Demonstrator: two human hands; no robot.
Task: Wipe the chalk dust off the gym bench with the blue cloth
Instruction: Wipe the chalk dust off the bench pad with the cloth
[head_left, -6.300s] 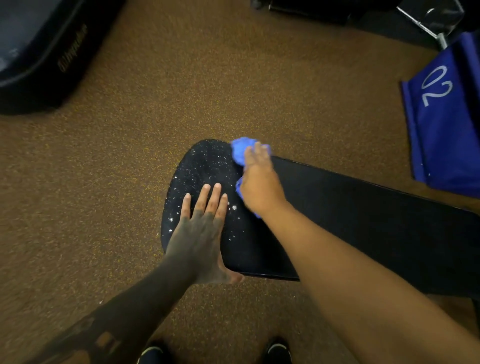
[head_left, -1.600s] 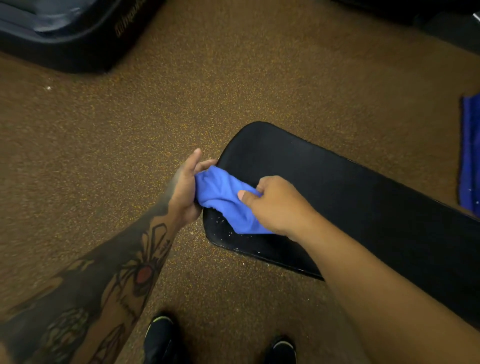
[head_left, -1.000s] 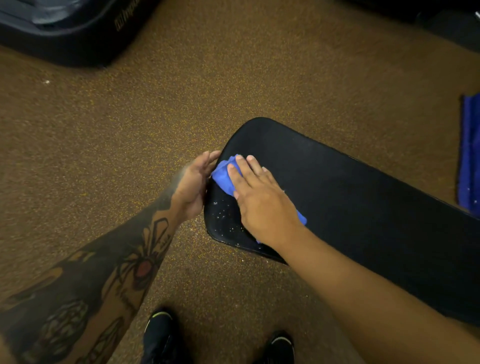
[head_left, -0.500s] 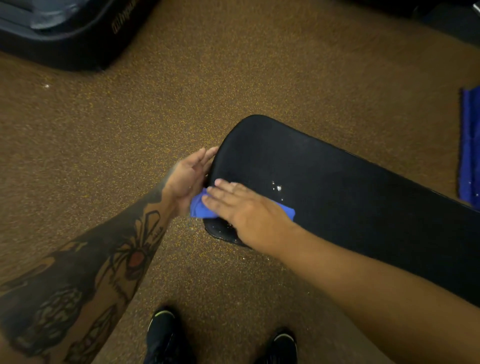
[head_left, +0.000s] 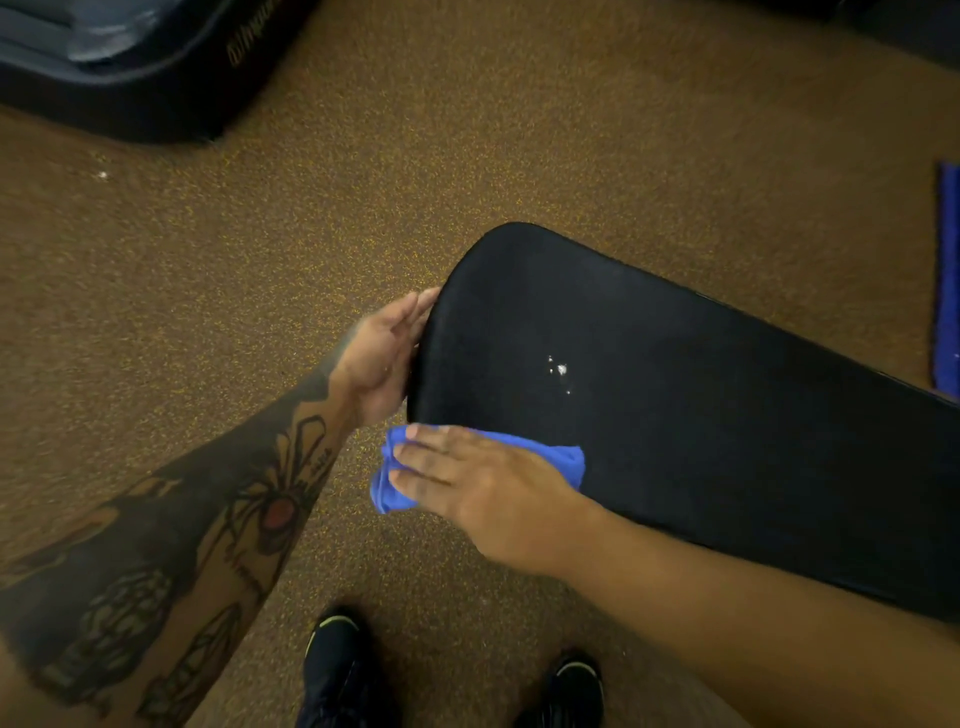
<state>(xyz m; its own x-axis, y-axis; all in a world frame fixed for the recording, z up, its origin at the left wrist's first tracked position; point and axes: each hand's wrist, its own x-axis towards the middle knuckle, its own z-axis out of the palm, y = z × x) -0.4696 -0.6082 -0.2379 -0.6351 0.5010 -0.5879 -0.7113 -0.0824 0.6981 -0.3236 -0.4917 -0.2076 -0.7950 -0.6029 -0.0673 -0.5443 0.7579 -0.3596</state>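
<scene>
The black padded gym bench (head_left: 701, 426) runs from the centre to the right edge. A small patch of white chalk specks (head_left: 560, 370) lies on its top near the rounded end. My right hand (head_left: 483, 488) presses flat on the blue cloth (head_left: 566, 460) at the bench's near corner, and the cloth bunches past the edge under my fingertips. My left hand (head_left: 382, 358) is cupped, palm toward the bench, against the rounded end just below its edge. It holds nothing.
Brown speckled rubber floor (head_left: 260, 260) surrounds the bench. A dark padded piece of equipment (head_left: 130, 67) sits at the top left. A blue fabric edge (head_left: 946, 280) shows at the far right. My two black shoes (head_left: 332, 670) stand below the bench.
My right hand has swept the cloth toward me, down to the bench's near corner and partly off the edge. The chalk on the end is gone except one small patch. My left hand stayed cupped at the end.
</scene>
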